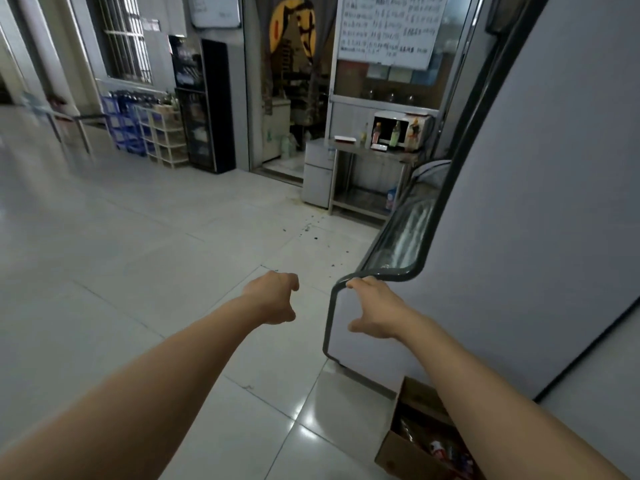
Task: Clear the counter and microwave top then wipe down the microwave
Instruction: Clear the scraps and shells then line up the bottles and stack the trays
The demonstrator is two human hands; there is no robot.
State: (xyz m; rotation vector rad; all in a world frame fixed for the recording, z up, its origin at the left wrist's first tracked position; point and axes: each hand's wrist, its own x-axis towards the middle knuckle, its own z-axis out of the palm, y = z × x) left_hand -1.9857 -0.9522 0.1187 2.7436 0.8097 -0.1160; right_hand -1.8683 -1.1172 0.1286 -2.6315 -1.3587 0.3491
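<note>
- Left hand (273, 299): raised over the tiled floor (145, 237), fingers curled in loosely, nothing in its grip.
- Right hand (375, 311): fingers and thumb spread wide, holding nothing; seen against the near corner of the display freezer (398, 251). Whether the fingertips touch its dark rim cannot be told.
- Microwave (401, 128): white, far across the room at the back right, standing on the steel surface (346, 144) below the glass partition.
- Bottles (394, 134): several upright in front of the microwave on the same surface, one with a red label, one green.
- Flat tray (345, 139): dark red edge, on the left part of the surface, apart from the bottles.
- Small white box (378, 147): at the front edge of the surface, just beside the bottles.
- Small white fridge (317, 174): on the floor, touching the left end of the surface.
- Whiteboard (391, 27): handwritten, fixed to the glass above the microwave.
- Cardboard box (408, 441): open, on the floor under the right forearm, holding cans or packets too blurred to name.
- Dark specks (311, 230): scattered on the tiles in front of the surface.
</note>
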